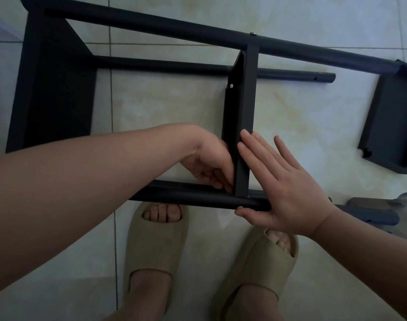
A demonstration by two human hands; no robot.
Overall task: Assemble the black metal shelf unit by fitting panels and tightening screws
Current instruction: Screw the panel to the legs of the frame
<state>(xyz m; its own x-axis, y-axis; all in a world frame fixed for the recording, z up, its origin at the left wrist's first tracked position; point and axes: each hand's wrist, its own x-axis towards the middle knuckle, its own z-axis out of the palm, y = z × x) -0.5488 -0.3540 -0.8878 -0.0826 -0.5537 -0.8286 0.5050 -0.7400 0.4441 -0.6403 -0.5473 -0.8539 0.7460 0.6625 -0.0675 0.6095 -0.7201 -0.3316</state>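
Panel point(245, 107) pressed by flat right hand point(283, 193), left hand point(209, 163) curled at its corner (grip unclear), slippers point(156, 242) below.

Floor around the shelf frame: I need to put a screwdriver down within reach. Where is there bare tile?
Widest bare tile: between the middle panel and the loose panel on the right, beyond the right hand. A second patch: between the end panel and the middle panel, beyond the left hand. Crowded: the near pole, by both hands and the slippers.
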